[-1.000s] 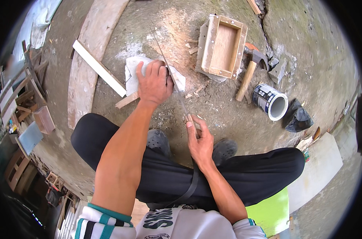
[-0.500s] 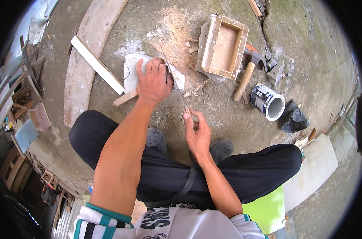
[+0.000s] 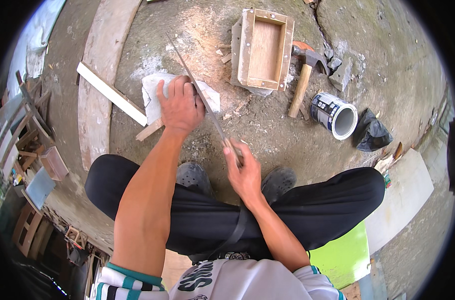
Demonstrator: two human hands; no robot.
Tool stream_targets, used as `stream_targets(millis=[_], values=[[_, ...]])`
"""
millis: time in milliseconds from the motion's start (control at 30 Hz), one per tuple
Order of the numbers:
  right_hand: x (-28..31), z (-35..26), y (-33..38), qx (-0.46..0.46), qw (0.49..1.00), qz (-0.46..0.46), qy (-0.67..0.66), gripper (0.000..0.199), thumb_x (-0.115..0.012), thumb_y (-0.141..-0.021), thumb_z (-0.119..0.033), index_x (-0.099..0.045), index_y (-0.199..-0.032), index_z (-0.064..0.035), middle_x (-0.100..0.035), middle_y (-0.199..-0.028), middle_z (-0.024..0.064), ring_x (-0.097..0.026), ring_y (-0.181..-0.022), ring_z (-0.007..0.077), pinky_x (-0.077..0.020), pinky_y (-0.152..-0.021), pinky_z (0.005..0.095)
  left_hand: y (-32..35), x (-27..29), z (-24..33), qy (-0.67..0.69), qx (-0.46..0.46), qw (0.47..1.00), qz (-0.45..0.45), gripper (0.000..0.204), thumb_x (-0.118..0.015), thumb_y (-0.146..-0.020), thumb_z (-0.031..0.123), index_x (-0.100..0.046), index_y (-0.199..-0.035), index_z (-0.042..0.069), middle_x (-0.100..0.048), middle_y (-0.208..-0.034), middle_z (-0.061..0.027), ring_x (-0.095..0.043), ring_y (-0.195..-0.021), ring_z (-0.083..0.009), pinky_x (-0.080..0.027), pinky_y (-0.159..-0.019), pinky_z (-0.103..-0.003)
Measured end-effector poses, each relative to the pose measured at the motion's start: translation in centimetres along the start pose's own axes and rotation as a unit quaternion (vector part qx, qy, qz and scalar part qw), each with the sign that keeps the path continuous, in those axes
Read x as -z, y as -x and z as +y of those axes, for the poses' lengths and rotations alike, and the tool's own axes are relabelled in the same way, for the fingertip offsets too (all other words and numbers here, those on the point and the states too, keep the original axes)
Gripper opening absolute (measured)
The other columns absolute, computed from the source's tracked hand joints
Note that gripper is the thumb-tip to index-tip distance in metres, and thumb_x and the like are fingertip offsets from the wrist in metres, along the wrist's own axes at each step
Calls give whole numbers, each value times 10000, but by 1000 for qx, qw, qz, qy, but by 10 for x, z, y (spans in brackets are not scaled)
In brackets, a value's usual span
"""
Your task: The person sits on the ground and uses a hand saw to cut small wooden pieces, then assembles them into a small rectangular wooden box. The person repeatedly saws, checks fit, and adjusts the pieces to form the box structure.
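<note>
A handsaw (image 3: pixel 203 99) with a long thin blade slants up and left from my right hand (image 3: pixel 243 169), whose fingers are wrapped round its handle. My left hand (image 3: pixel 181 106) is closed over a strip of wood (image 3: pixel 150 130) and presses it down on a whitish block (image 3: pixel 151 95). One end of the strip sticks out below the left wrist; most of it is hidden under the hand. The blade passes just to the right of my left fingers, over the block. Whether its teeth touch the wood cannot be made out.
Beyond the block stands a shallow wooden box (image 3: pixel 266 47). A hammer (image 3: pixel 302 82), a paint can (image 3: pixel 334 116) lying on its side and a black plastic bag (image 3: pixel 372 131) are at the right. A white-faced strip (image 3: pixel 112 93) rests across a long board (image 3: pixel 100 60) at the left.
The view has shifted slightly, so the ground things appear moved. The saw blade now shows more of its length and breadth. My left hand stays pressed on the wood strip.
</note>
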State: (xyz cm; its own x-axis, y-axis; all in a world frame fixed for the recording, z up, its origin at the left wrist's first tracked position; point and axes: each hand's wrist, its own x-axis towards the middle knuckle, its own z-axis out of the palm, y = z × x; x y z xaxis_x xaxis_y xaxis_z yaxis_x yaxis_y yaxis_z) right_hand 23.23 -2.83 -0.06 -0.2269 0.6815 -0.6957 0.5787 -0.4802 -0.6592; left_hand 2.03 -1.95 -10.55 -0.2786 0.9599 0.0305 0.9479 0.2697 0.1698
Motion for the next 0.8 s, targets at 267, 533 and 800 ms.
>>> stream_targets(millis=[267, 533, 800], values=[[-5, -10, -16, 29, 1000, 4, 6, 305, -676, -1018, -244, -653, -1265, -66, -740, -869, 174, -704, -708, 208, -531, -630, 346, -2, -2, 1, -2, -8, 1000, 19, 334, -656, -808, 220, -553, -1082, 59, -561, -1279, -105, -498, -1307, -284, -217, -1169, -593], [6, 0, 8, 2, 1000, 1, 16, 302, -663, -1022, -274, -657, -1265, -95, -725, -854, 216, -743, -692, 288, -531, -606, 383, -1, -1, 0, -3, -10, 1000, 20, 332, -648, -811, 225, -561, -1079, 50, -560, -1280, -114, -492, -1319, -290, -210, -1174, -594], [9, 30, 14, 64, 998, 18, -1, 316, -660, -1028, -261, -637, -1290, -86, -776, -999, 174, -769, -909, 261, -570, -767, 317, 0, -1, -2, -1, -9, 1000, 4, 355, -656, -813, 246, -555, -1094, 54, -547, -1313, -129, -469, -1345, -296, -207, -1178, -600]])
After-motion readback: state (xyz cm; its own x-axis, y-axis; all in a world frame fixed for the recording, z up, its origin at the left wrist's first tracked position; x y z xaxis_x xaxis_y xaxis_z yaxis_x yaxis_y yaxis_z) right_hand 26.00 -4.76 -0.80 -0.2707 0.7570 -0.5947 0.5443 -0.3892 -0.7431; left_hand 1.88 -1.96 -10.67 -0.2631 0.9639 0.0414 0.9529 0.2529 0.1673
